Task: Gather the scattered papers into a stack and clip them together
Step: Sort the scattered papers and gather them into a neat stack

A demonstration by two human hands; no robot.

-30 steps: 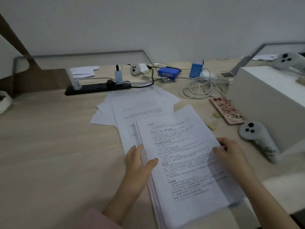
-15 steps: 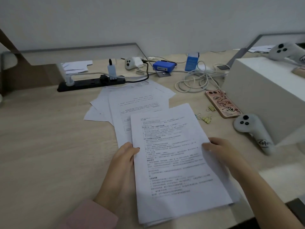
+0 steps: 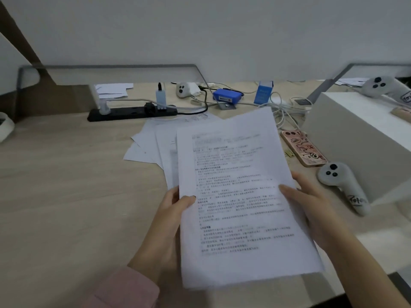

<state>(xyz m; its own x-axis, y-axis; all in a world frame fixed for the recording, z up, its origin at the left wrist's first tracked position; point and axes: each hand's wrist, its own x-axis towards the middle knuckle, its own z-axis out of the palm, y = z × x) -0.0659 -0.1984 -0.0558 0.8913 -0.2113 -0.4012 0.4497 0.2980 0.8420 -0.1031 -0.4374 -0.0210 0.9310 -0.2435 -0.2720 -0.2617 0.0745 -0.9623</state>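
White printed sheets make up the stack of papers [image 3: 242, 196] at the middle of the head view, smooth and rectangular, its lines of text too blurred to read. Its near end is raised toward the camera while the far end tilts down over the pale wood-grain desk [image 3: 66, 196]. The left hand [image 3: 171, 210] grips the stack's left edge, thumb on top of the page and fingers curled out of sight beneath, with a pink sleeve [image 3: 124, 290] at the wrist. The right hand [image 3: 311, 203] holds the right edge, thumb laid flat on the sheet and pointing left, the other fingers behind the paper, so I cannot tell how they are set. More loose sheets [image 3: 153, 143] lie fanned flat on the desk behind and partly under the stack. Just right of the stack sit small gold binder clips [image 3: 289, 153], beside a phone [image 3: 303, 147] in a glossy pink cartoon case. A rounded white controller [image 3: 342, 185] lies near the right hand, touching a plain white box [image 3: 355, 134]. Farther back, a black power strip [image 3: 133, 112] stretches along the desk, with tangled white cables [image 3: 284, 107] and a blue device [image 3: 226, 97].
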